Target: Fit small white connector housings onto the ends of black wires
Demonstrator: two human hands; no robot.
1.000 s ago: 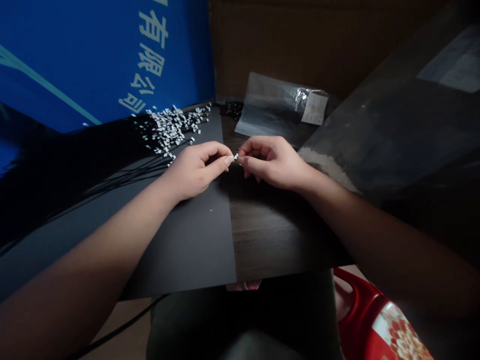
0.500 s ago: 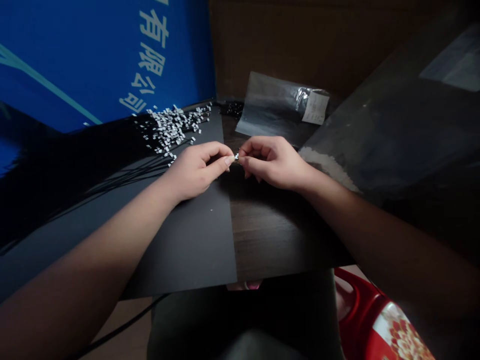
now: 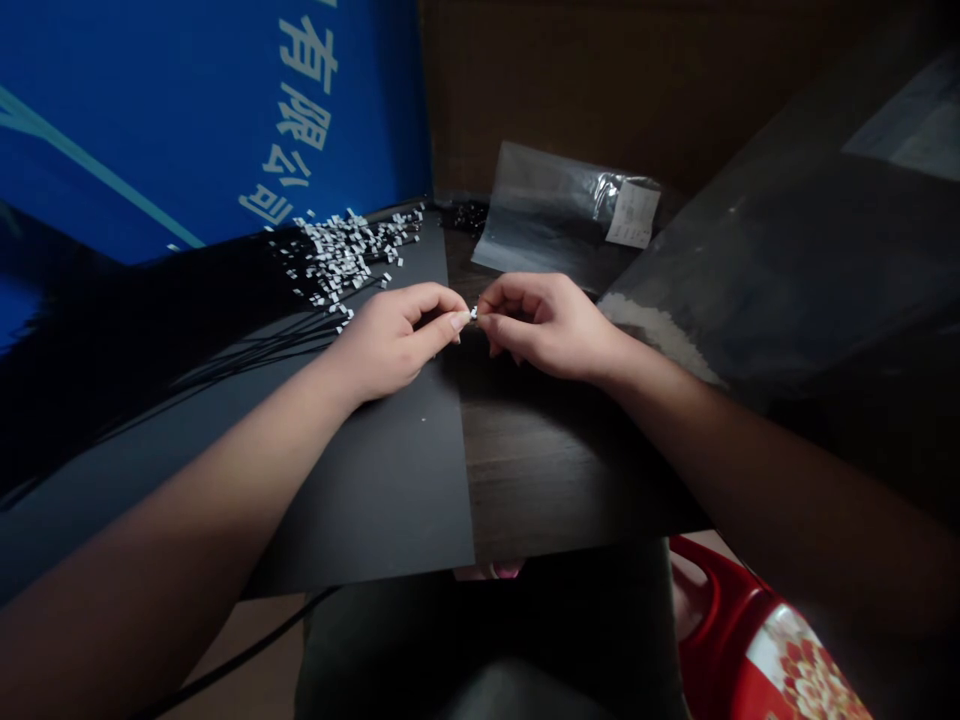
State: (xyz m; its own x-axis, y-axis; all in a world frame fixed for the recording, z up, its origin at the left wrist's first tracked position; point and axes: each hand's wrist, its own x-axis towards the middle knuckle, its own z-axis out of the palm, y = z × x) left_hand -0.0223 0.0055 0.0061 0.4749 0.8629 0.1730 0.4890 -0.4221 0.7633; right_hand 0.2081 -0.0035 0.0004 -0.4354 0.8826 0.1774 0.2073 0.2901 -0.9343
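Observation:
A small white connector (image 3: pixel 473 313) shows between the fingertips of both hands, just above the table. My left hand (image 3: pixel 397 335) is closed in a pinch at its left side. Thumb and forefinger of my right hand (image 3: pixel 551 320) pinch at it from the right. Fingers cover most of the piece, and I cannot make out whether a wire runs into it. Left of my left hand lies a large bundle of black wires (image 3: pixel 172 300). White connector ends (image 3: pixel 345 250) are heaped at the bundle's right end.
Behind my right hand lies a clear plastic bag (image 3: pixel 532 210) with a white label (image 3: pixel 634 213). Small white pieces (image 3: pixel 660 335) spread beside a large clear bag (image 3: pixel 787 250) on the right. A blue printed panel (image 3: pixel 187 100) stands at the back left. A red patterned object (image 3: pixel 735 620) is below the table edge.

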